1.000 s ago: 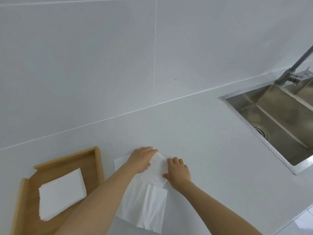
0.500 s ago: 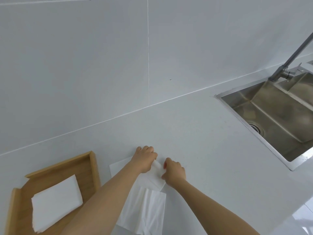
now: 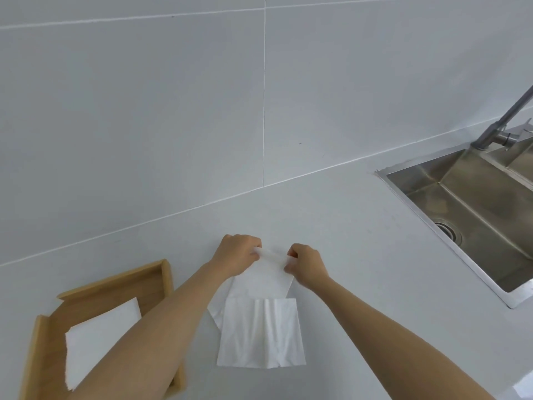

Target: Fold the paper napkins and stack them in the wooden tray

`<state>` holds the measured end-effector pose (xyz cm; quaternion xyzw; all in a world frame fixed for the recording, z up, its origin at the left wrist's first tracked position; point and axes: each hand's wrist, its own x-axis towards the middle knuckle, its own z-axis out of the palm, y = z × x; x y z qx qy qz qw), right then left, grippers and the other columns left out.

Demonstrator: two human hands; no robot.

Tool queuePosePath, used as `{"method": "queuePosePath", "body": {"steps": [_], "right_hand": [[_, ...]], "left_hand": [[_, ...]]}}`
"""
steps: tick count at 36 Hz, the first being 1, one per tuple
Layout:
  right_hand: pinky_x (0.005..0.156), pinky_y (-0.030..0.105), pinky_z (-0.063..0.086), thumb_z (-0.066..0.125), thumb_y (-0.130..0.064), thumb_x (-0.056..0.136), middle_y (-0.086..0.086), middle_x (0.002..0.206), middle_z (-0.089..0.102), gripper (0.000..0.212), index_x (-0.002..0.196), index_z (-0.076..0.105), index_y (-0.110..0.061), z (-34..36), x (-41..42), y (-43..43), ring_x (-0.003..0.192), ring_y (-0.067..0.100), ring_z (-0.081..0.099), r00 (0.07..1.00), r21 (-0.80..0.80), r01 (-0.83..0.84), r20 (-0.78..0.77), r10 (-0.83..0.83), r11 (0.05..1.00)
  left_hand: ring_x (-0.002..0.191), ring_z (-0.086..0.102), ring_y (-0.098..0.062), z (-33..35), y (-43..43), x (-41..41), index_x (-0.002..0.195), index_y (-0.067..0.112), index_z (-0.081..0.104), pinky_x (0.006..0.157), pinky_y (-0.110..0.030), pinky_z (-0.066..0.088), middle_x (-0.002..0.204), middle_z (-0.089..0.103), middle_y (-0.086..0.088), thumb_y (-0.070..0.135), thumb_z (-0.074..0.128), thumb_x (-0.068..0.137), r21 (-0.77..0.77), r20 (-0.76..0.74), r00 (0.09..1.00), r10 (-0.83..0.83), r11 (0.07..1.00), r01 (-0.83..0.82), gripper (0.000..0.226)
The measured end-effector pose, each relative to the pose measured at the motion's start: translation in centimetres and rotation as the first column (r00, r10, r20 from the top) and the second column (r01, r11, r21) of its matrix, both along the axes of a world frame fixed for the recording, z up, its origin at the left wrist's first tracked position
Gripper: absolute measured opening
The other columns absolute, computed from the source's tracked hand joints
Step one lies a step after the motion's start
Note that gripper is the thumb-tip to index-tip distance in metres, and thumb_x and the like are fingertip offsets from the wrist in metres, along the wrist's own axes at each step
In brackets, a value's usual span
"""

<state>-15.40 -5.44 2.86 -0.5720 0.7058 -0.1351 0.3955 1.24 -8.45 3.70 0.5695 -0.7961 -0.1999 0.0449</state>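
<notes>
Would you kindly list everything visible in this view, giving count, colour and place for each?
Napkin being folded: one, white, on the countertop between both hands, far edge pinched up.
Loose napkins: at least one, white, on the countertop nearer the person, partly under the held one; exact count unclear.
Folded napkin stack: one stack, white, inside the tray.
Wooden tray: one, light wood, lower left on the countertop.
Countertop: one, pale grey.
Sink: one, steel, right, set into the countertop.
Tap: one, steel, behind the sink.
Wall tiles: pale grey, behind.
Left hand: pinching the napkin's left corner.
Right hand: pinching its right corner.
</notes>
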Motion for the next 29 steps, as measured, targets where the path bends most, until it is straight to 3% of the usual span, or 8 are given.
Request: {"method": "queuePosePath", "body": {"steps": [4, 8, 13, 17, 19, 22, 26, 29], "right_hand": [[0.049, 0.021, 0.03, 0.051, 0.004, 0.078, 0.005, 0.078, 0.05, 0.016, 0.072, 0.047, -0.011, 0.8, 0.0, -0.9, 0.072, 0.021, 0.045, 0.999, -0.065, -0.037, 0.01, 0.038, 0.997], [0.05, 0.019, 0.029, 0.052, 0.002, 0.079, -0.002, 0.071, 0.046, 0.031, 0.061, 0.039, -0.02, 1.0, 0.1, -1.1, 0.072, 0.02, 0.043, 0.996, -0.098, -0.093, 0.007, 0.094, 0.991], [0.05, 0.018, 0.033, 0.051, 0.001, 0.08, -0.001, 0.073, 0.048, 0.015, 0.075, 0.046, -0.013, 0.6, 0.1, -0.4, 0.065, 0.019, 0.046, 0.984, -0.086, -0.177, 0.006, 0.179, 0.98], [0.049, 0.019, 0.037, 0.052, 0.0, 0.081, 0.004, 0.077, 0.053, 0.017, 0.071, 0.046, -0.013, 0.7, 0.2, -0.1, 0.065, 0.022, 0.05, 0.98, -0.09, -0.192, 0.033, 0.196, 0.977], [0.05, 0.021, 0.04, 0.052, 0.0, 0.08, 0.005, 0.078, 0.054, 0.023, 0.066, 0.044, -0.017, 0.9, 0.2, 0.0, 0.067, 0.023, 0.051, 0.978, -0.108, -0.197, 0.052, 0.203, 0.975], [0.058, 0.027, 0.042, 0.053, 0.0, 0.08, 0.006, 0.078, 0.056, 0.017, 0.071, 0.048, -0.013, 1.5, 0.3, 0.1, 0.069, 0.022, 0.052, 0.974, -0.131, -0.2, 0.079, 0.211, 0.971], [0.053, 0.018, 0.032, 0.055, -0.002, 0.08, 0.002, 0.074, 0.054, 0.019, 0.069, 0.048, -0.016, 2.5, 0.4, -0.1, 0.064, 0.014, 0.043, 0.972, -0.152, -0.182, 0.122, 0.202, 0.971], [0.048, 0.012, 0.028, 0.057, -0.003, 0.08, -0.007, 0.062, 0.046, 0.033, 0.06, 0.043, -0.025, 3.2, 0.3, -0.3, 0.055, 0.006, 0.038, 0.97, -0.152, -0.143, 0.176, 0.169, 0.978]], "left_hand": [[0.092, 0.061, -0.027, 0.4, 0.0, 0.5, 0.094, 0.007, 0.064, 0.074, -0.024, 0.032, 0.097, 0.069, -0.007, 0.017, 0.054, 0.089, -0.035, -0.051, 0.999, 0.019, 0.999, -0.021, 0.015], [0.088, 0.061, -0.026, 0.7, 0.5, 1.1, 0.093, 0.006, 0.064, 0.073, -0.023, 0.032, 0.096, 0.069, -0.008, 0.017, 0.055, 0.088, -0.01, -0.073, 0.997, 0.038, 0.999, -0.039, 0.015], [0.09, 0.061, -0.025, 0.3, 1.4, 2.0, 0.093, 0.005, 0.064, 0.075, -0.023, 0.039, 0.097, 0.069, -0.008, 0.014, 0.057, 0.085, 0.083, -0.098, 0.992, 0.081, 0.994, -0.073, 0.013], [0.095, 0.059, -0.023, -0.6, 2.0, 2.8, 0.097, 0.009, 0.063, 0.086, -0.032, 0.046, 0.099, 0.066, -0.005, 0.012, 0.062, 0.081, 0.193, -0.158, 0.975, 0.156, 0.973, -0.124, 0.016], [0.094, 0.055, -0.018, -1.0, 2.2, 3.0, 0.104, 0.012, 0.061, 0.088, -0.031, 0.045, 0.099, 0.061, 0.0, 0.011, 0.066, 0.079, 0.258, -0.21, 0.953, 0.217, 0.953, -0.16, 0.025], [0.099, 0.05, -0.015, -1.5, 2.2, 3.2, 0.117, 0.013, 0.056, 0.089, -0.025, 0.041, 0.11, 0.057, -0.003, 0.007, 0.068, 0.078, 0.349, -0.265, 0.92, 0.288, 0.918, -0.187, 0.041], [0.114, 0.052, -0.023, -1.7, 2.2, 3.2, 0.122, 0.009, 0.053, 0.093, -0.027, 0.04, 0.12, 0.057, -0.011, 0.002, 0.069, 0.077, 0.509, -0.364, 0.843, 0.397, 0.842, -0.177, 0.048], [0.1, 0.056, -0.02, -1.9, 2.4, 3.1, 0.115, 0.005, 0.059, 0.078, -0.022, 0.045, 0.107, 0.06, -0.008, -0.002, 0.07, 0.075, 0.59, -0.44, 0.749, 0.495, 0.788, -0.174, 0.043]]}}
